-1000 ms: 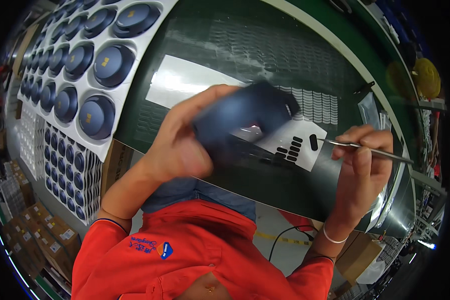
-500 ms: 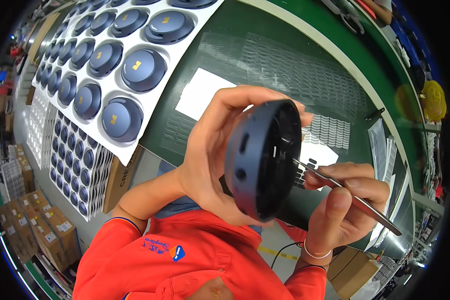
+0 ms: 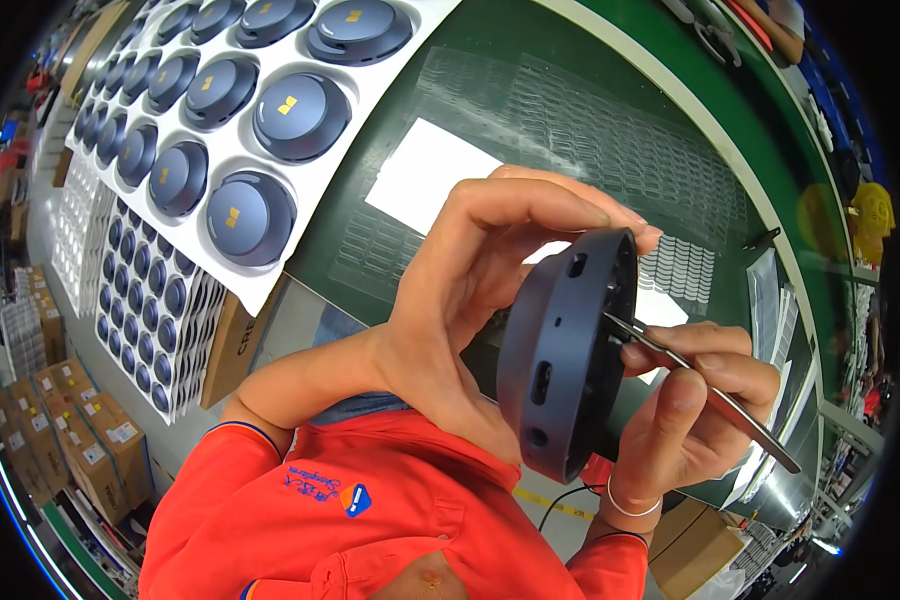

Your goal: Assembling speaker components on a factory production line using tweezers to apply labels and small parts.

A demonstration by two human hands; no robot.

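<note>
To the left of the left hand's fingers, a white tray [image 3: 254, 291] is filled with rows of round blue housings [image 3: 251, 218], each seated in its own recess. Lower on that side, well apart from the fingers, similar round pieces are held in a stack of trays [image 3: 192, 345], and cardboard boxes [image 3: 85, 440] are piled farther out.

A blue shell [image 3: 555, 350] is gripped by the left hand [image 3: 435, 280], its fingers curved over the top and clamped on it, the palm set behind. The shell is tilted, its open side turned toward the right hand [image 3: 695, 405], by whose thumb and fingers metal tweezers [image 3: 745, 422] are pinched, their tips brought to the open rim.

The left thumb's tip is hidden behind the shell. Most of the shell's interior is turned from view, and whether anything is held in the tweezers' tips cannot be told. The farthest housings are cut off by the upper edge.
</note>
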